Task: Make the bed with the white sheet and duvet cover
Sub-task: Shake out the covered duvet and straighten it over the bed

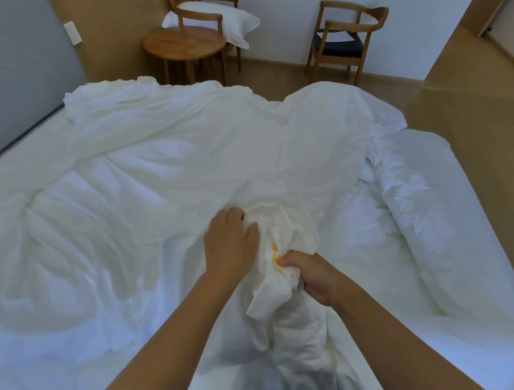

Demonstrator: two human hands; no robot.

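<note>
Nearest the viewer, 2 bare forearms reach from 6 o'clock toward the bed's middle. The right hand (pixel 313 278) is clenched on a bunched corner of the duvet cover (pixel 280 251), where a yellow mark (pixel 275 252) shows; the left hand (pixel 232 246) lies just beside it at 11 o'clock, fingers pressing into the same bunch. The cover spreads crumpled from 9 to 12 o'clock over the white sheet (pixel 492 345). The duvet (pixel 420 212) lies rolled at 3 o'clock, long axis running 12 to 6, nearer the right hand. 2 chairs (pixel 344 34) and a pillow (pixel 236 21) stand at 12 o'clock.
</note>
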